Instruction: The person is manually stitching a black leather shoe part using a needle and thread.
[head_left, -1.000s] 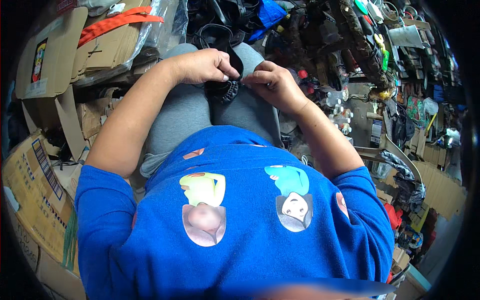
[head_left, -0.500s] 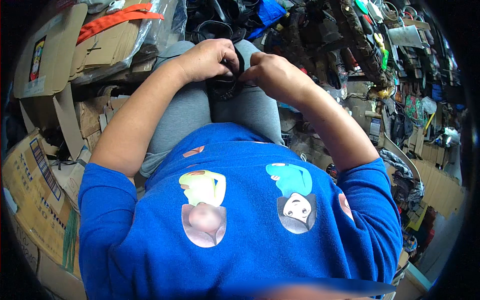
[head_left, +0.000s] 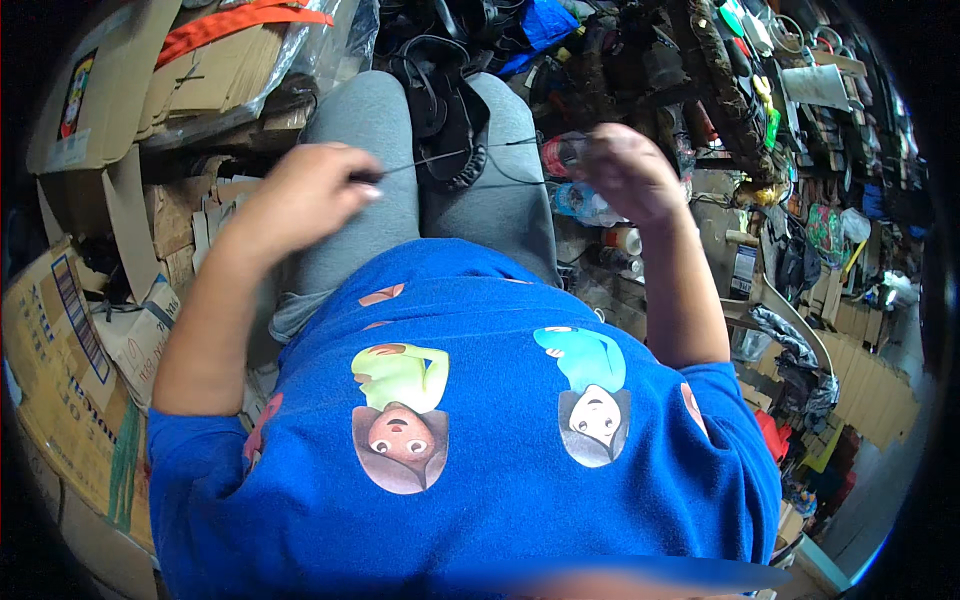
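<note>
A black shoe (head_left: pixel 455 125), perhaps a sandal, rests between my grey-clad knees, its gathered edge towards me. A thin dark thread (head_left: pixel 428 160) stretches across it between my hands. To the left of the shoe, my left hand (head_left: pixel 318 195) is closed, the thread running out from its fingertips; something small and dark shows between thumb and fingers. My right hand (head_left: pixel 632 172) is off to the right, beyond my right knee, smeared by motion. Its fingers look curled, with the thread's other side leading to them. Neither hand touches the shoe.
Cardboard boxes (head_left: pixel 60 340) and flattened cardboard (head_left: pixel 215 85) with an orange strap (head_left: pixel 245 25) fill the left side. More dark footwear (head_left: pixel 470 18) and a blue plastic bag (head_left: pixel 540 30) lie ahead. Plastic bottles (head_left: pixel 585 203) and cluttered tools stand on the right.
Both hands have left the shoe and moved apart, the left one leftwards and nearer me, the right one rightwards. The thread now spans the gap, and the shoe shows more fully.
</note>
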